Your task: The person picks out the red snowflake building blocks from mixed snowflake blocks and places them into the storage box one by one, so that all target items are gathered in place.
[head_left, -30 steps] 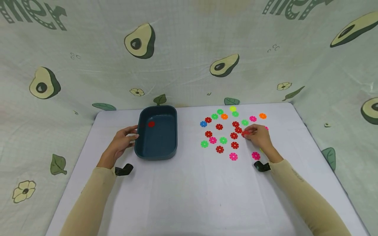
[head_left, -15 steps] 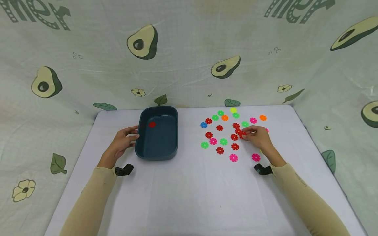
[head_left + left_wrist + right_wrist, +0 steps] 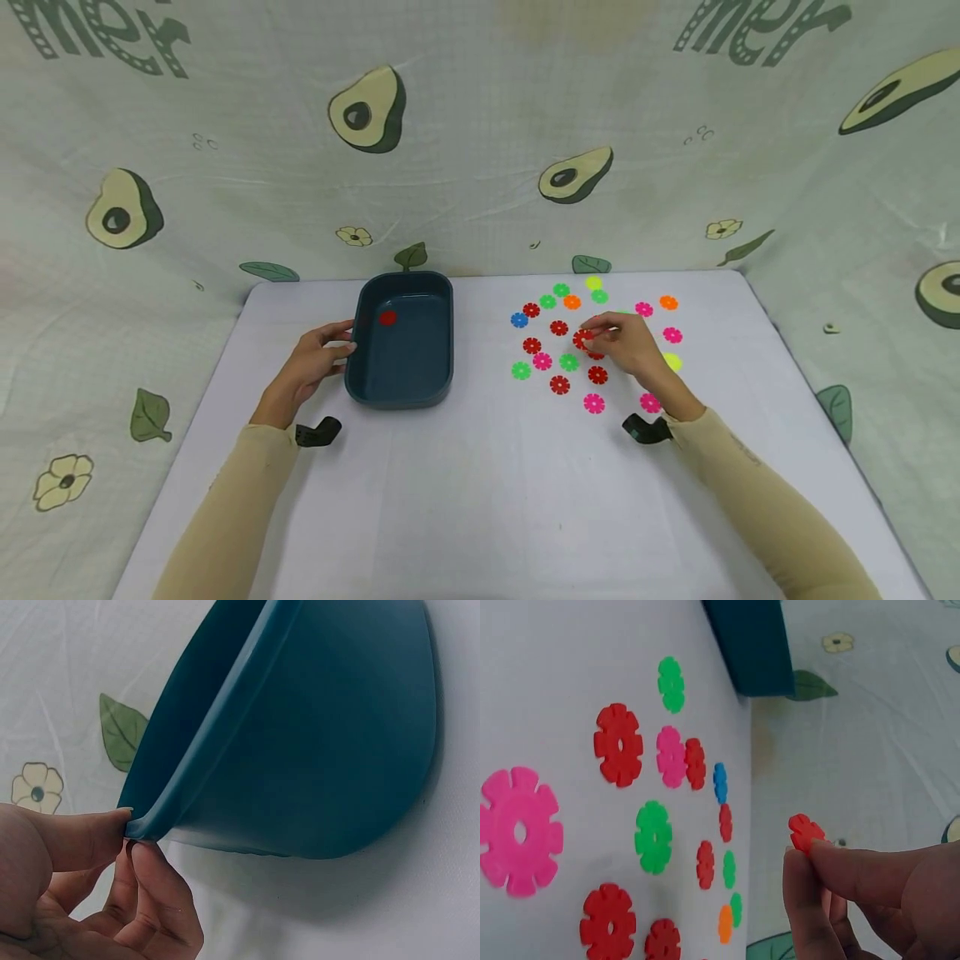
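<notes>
My left hand [image 3: 311, 358] pinches the left rim of a dark teal tray [image 3: 397, 379] between thumb and fingers, seen closely in the left wrist view. One red notched plastic disc [image 3: 387, 318] lies inside the tray. My right hand [image 3: 636, 346] pinches another red notched disc [image 3: 805, 831] between thumb and forefinger, apart from the white tabletop. Below and around that hand, more red discs [image 3: 597, 375] lie flat; some are partly hidden by the fingers.
Loose notched discs spread over the table's right half: green [image 3: 569, 362], pink [image 3: 594, 403], orange [image 3: 669, 302], yellow [image 3: 594, 283] and blue [image 3: 519, 320]. A printed cloth [image 3: 480, 167] hangs behind the white table [image 3: 480, 500].
My right hand has moved left with the pinched red disc, uncovering pink and yellow discs at the right. The left hand keeps its hold on the tray rim.
</notes>
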Demonstrator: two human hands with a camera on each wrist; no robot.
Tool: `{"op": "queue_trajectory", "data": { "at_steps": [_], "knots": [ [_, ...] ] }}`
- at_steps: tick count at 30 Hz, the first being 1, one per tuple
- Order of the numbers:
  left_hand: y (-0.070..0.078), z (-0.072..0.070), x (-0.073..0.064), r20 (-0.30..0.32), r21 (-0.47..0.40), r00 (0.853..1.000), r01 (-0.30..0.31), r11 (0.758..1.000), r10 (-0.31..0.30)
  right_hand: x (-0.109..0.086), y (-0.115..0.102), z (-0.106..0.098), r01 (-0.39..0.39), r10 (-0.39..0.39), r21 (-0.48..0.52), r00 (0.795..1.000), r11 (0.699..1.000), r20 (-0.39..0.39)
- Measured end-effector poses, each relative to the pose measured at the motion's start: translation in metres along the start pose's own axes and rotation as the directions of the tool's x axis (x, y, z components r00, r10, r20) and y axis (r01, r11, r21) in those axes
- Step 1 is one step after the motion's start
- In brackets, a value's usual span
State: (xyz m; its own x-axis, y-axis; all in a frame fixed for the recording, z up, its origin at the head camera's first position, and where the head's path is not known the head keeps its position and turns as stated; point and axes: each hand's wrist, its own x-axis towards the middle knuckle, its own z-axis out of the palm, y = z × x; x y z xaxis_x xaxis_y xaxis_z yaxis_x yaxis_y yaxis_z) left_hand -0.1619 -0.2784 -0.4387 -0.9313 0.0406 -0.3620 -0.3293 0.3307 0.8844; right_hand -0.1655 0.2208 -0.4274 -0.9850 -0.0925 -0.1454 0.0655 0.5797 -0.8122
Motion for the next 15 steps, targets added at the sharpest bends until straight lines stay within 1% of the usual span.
{"op": "queue_trajectory", "data": {
  "at_steps": [6, 10, 15],
  "knots": [
    [0.000, 0.001, 0.000, -0.003, -0.003, 1.000, 0.004, 1.000, -0.004, 0.005, -0.013, 0.014, 0.030, -0.031, 0.016, 0.999, 0.999, 0.036],
    [0.001, 0.002, 0.000, -0.006, -0.001, 1.000, 0.007, 1.000, -0.007, 0.009, -0.020, 0.026, 0.071, -0.073, 0.027, 0.996, 0.997, 0.060],
    [0.003, 0.002, -0.002, -0.013, -0.001, 1.000, 0.017, 1.000, -0.017, 0.014, -0.032, 0.042, 0.130, -0.134, 0.053, 0.987, 0.990, 0.091]
  ]
}}
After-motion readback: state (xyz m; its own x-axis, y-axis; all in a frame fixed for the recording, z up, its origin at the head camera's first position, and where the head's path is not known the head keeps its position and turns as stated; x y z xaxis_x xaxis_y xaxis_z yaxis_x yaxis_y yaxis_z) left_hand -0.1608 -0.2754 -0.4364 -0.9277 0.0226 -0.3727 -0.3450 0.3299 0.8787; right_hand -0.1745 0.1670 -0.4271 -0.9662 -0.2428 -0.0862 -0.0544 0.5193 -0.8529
